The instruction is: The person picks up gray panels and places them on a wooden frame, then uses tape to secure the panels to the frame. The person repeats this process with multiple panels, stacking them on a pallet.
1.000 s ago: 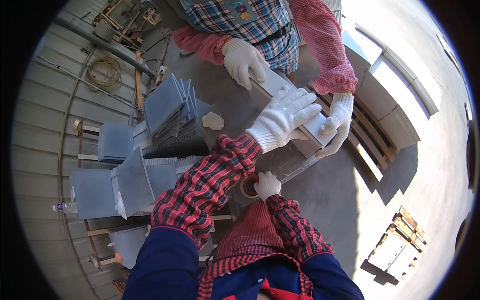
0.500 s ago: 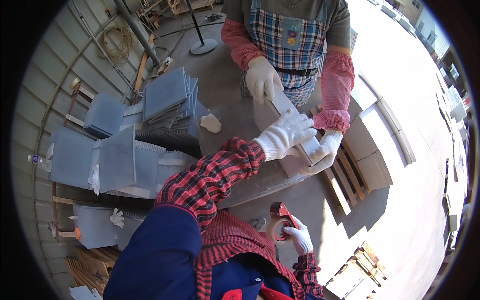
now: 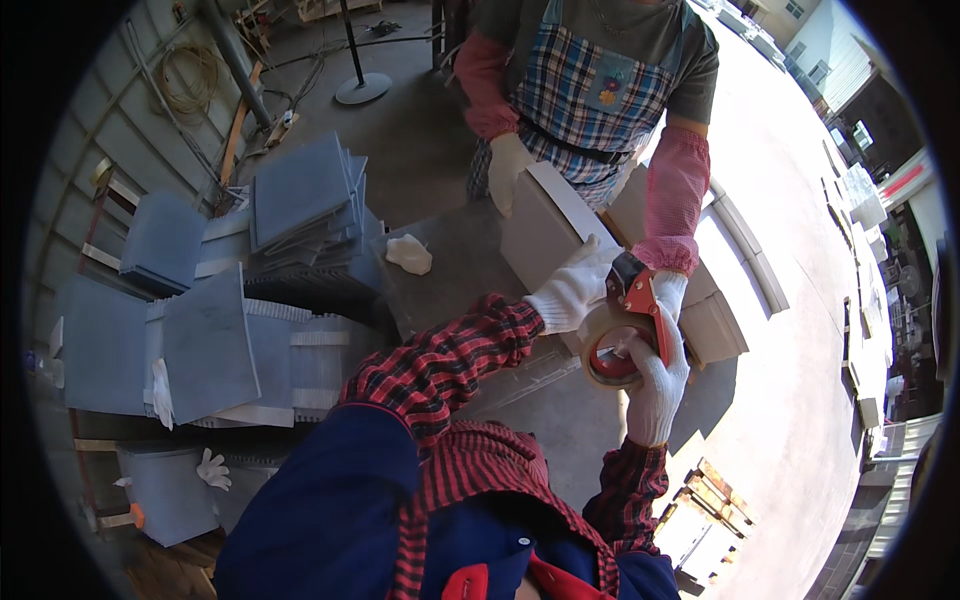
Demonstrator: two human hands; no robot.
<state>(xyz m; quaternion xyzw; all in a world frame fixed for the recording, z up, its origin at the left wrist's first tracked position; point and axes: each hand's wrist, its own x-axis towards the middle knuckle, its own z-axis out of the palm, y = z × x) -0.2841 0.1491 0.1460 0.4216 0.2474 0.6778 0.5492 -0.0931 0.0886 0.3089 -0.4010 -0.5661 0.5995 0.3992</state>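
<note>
Fingers of the right hand (image 3: 656, 398), white-gloved: curled around a tape dispenser (image 3: 645, 298), red-framed, roll fitted, held up at the near end of the box. Fingers of the left hand (image 3: 572, 288), white-gloved: laid at the same end of the box; tips behind the dispenser, so whether spread or pinching cannot be told.

Box (image 3: 540, 238): pale, narrow side up, on the table (image 3: 448, 262), between the wearer and a co-worker (image 3: 592, 108).

Co-worker's gloved hands: one at the far end of the box, the other near the dispenser, mostly hidden.

White lump (image 3: 408, 254): on the table, left of the box. Grey panels (image 3: 302, 192): stacked, further left.

Step in hand, as judged: lining up tape for the box. Next move, as judged: calls for a steady box and the tape's free end pressed flat. Tape contact: cannot be told.
</note>
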